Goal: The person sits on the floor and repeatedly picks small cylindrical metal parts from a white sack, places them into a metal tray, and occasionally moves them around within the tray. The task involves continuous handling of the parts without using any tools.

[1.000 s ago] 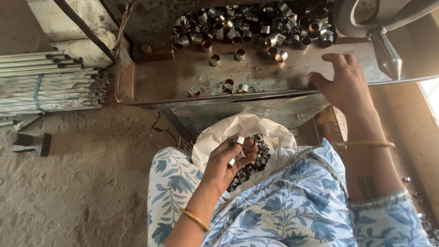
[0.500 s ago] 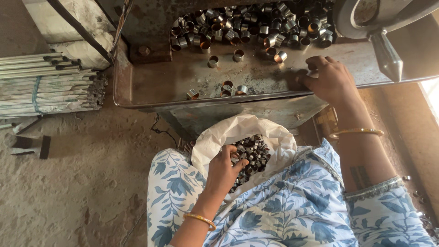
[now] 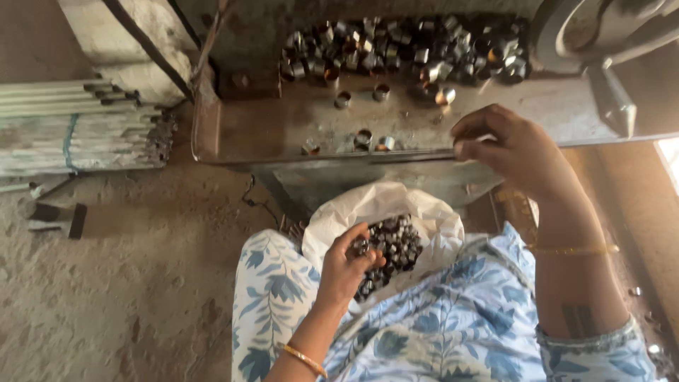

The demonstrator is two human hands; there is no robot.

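1. We are sitting in front of a rusty metal surface (image 3: 495, 117), with a white bag (image 3: 431, 219) resting open in our lap just below its near edge.
2. Our left hand (image 3: 350, 265) is dipping into the bag, fingers curled around what looks like one or two of the small metal rings (image 3: 396, 244); exactly how many it is gripping we cannot tell.
3. Our right hand (image 3: 509, 145) is hovering at the near edge of the surface, towards its right end, thumb and fingertips pinched together; whether a ring is sitting between them we cannot tell.
4. Judging by how things are lying, we are well along: a large heap of rings (image 3: 403, 46) is sitting along the far edge, far too many to count.
5. Loose rings are lying apart from the heap: four just in front of it and three near the near edge (image 3: 364, 138).
6. The bag is holding dozens more, so plenty is left.
7. Beside the surface, on the floor to the left, one bundle of pale rods (image 3: 71, 127) is lying.
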